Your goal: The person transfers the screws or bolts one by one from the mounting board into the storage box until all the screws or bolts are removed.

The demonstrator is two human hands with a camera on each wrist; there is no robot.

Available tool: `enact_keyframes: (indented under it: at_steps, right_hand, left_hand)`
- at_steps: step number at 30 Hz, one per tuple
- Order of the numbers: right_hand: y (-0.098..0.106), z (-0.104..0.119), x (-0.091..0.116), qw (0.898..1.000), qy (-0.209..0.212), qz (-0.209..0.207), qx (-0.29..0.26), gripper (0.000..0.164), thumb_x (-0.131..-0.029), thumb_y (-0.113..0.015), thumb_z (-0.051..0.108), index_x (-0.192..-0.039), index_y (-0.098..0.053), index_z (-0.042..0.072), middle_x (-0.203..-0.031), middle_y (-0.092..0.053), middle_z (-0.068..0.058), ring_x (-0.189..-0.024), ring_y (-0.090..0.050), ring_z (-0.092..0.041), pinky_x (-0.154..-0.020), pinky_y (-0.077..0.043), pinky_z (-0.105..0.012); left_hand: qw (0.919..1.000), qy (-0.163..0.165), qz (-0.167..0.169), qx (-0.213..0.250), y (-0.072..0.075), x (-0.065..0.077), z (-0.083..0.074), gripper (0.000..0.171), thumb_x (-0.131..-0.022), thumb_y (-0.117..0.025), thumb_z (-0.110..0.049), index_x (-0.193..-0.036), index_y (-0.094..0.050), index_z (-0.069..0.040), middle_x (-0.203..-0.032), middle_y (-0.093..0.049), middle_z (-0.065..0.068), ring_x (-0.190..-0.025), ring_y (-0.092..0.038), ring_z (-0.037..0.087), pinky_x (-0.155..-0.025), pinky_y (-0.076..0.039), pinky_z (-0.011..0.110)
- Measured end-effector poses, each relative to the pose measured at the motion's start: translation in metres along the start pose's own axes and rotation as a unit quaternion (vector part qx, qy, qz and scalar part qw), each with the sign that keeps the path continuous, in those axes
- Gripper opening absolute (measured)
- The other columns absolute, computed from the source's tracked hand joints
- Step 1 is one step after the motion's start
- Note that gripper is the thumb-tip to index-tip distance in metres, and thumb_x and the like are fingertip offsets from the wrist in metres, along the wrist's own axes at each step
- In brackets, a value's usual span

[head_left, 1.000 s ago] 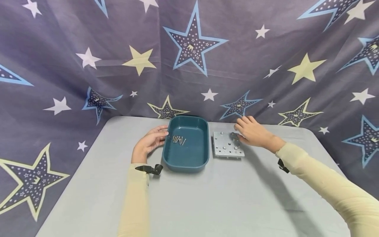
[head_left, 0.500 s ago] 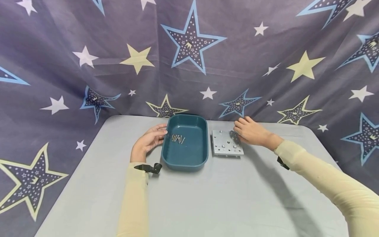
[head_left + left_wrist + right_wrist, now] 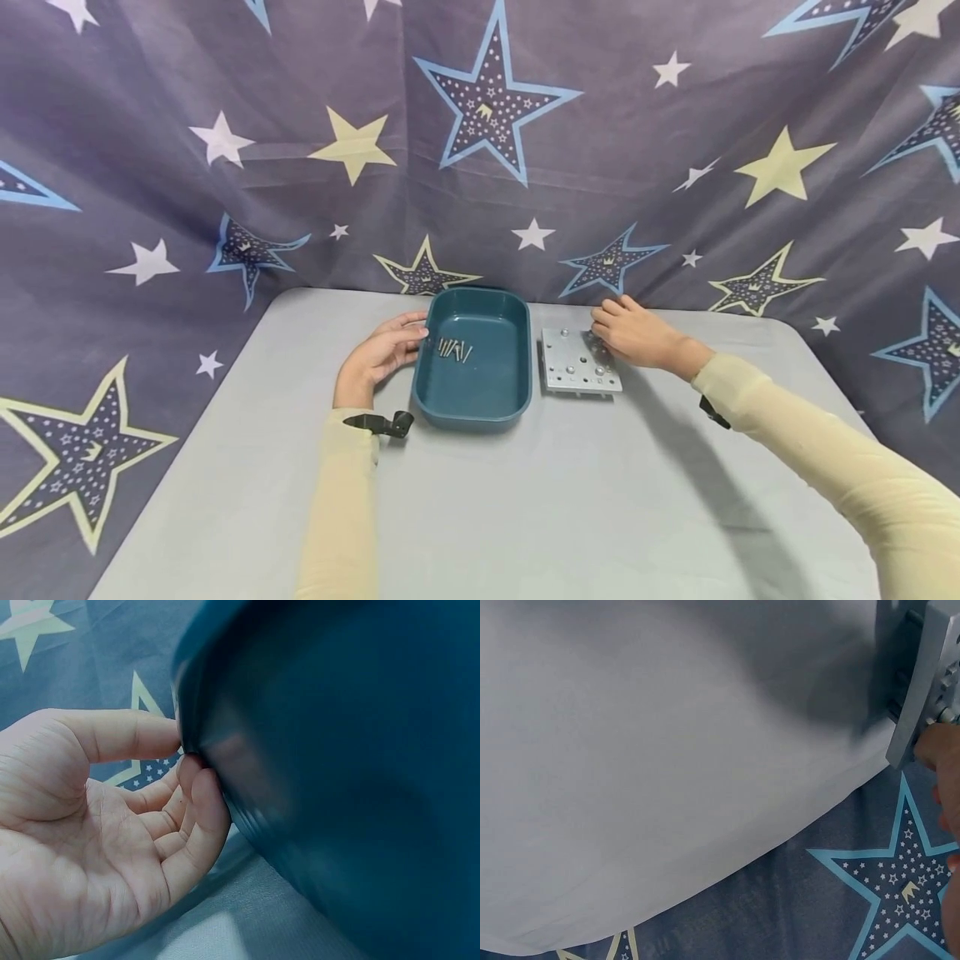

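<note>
My left hand (image 3: 384, 352) holds the left wall of a blue-green plastic bin (image 3: 480, 417). In the left wrist view the thumb lies at the rim and curled fingertips touch the outer wall. Several slim metal pins or screws (image 3: 454, 350) lie in the bin's left part. To its right is a silvery metal plate (image 3: 558, 354) with holes and bolts, raised on short legs. My right hand (image 3: 637, 332) is over the plate's far right corner, fingers curled down at a bolt (image 3: 946, 715); the fingers hide most of their grip.
Both things stand on a pale grey cloth-covered table (image 3: 510, 517). A dark star-patterned curtain (image 3: 300, 100) rises close behind its far edge. The right arm casts a shadow (image 3: 712, 475) across the cloth.
The right fingers have drawn in and curled closer at the plate's far right corner. The left hand, bin and plate keep their places; the head view shifts slightly.
</note>
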State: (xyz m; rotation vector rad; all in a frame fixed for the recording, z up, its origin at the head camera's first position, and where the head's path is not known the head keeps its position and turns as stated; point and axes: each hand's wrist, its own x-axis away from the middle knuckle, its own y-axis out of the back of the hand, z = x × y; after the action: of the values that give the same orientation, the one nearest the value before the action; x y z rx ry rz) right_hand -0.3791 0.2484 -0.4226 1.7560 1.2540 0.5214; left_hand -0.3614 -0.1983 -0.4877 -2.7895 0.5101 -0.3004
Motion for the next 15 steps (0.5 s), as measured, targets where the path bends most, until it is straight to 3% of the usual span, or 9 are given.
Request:
enact_keyframes:
  at_steps: [15]
  right_hand:
    - [-0.0003, 0.003, 0.0002, 1.0, 0.001, 0.008, -0.002, 0.009, -0.088, -0.07, 0.007, -0.095, -0.068, 0.001, -0.102, -0.059, -0.011, -0.089, -0.045, -0.028, -0.078, -0.037, -0.041]
  left_hand:
    - [1.0, -0.005, 0.0, -0.006, -0.0013, 0.0003, 0.0006, 0.059, -0.102, -0.048, 0.002, -0.156, -0.024, 0.005, -0.108, -0.07, -0.002, -0.093, -0.068, 0.01, -0.08, -0.056, 0.025]
